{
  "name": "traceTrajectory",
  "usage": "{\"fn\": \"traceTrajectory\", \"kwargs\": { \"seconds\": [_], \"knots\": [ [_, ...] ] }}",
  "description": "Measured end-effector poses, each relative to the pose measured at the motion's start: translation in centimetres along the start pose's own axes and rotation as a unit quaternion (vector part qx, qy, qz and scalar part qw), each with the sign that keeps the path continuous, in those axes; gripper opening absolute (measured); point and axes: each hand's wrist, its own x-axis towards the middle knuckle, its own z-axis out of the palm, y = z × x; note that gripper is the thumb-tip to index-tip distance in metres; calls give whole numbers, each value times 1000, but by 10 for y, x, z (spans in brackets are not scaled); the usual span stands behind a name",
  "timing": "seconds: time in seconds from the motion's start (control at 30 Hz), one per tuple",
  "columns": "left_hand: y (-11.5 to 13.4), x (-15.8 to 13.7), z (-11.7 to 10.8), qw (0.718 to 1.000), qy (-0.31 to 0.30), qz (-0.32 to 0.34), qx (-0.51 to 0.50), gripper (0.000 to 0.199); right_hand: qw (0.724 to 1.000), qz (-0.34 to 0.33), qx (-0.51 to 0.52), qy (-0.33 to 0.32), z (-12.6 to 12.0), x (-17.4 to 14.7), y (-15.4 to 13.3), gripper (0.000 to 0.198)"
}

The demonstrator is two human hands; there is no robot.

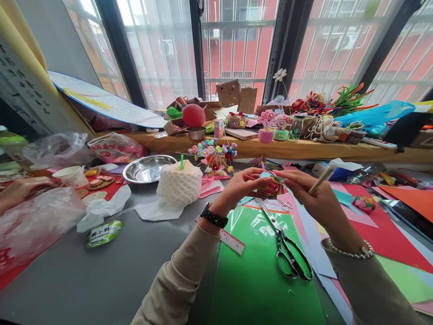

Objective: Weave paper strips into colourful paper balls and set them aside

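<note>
My left hand point(244, 187), with a black watch band on its wrist, pinches a folded coloured-paper flower point(270, 187) showing blue, pink, red and yellow-green layers. My right hand point(309, 194) is closed around a pale wooden stick point(322, 179), whose upper end sticks out past the knuckles. Its fingertips meet the flower's right side; the stick's lower end is hidden. Below the hands, large black-handled scissors point(282, 243) lie partly spread on a glossy green sheet point(257, 289). A smaller pair of scissors point(285, 205) rests just behind them.
A ruler point(232, 241) lies under my left forearm. Left stand a foam-netted coconut point(180, 183) with a green straw and a steel bowl point(149, 169). Coloured paper point(375, 225) and another paper flower point(363, 202) lie right. Another person's hand point(27, 192) is far left. A crowded windowsill point(162, 143) runs behind.
</note>
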Motion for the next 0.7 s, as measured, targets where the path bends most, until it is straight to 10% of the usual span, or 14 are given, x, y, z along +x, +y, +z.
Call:
{"fn": "traceTrajectory", "kwargs": {
  "seconds": [0.7],
  "knots": [
    [5, -4, 8, 991, -69, 63, -91, 33, 990, -63, -57, 111, 6, -4, -4, 35]
  ]
}}
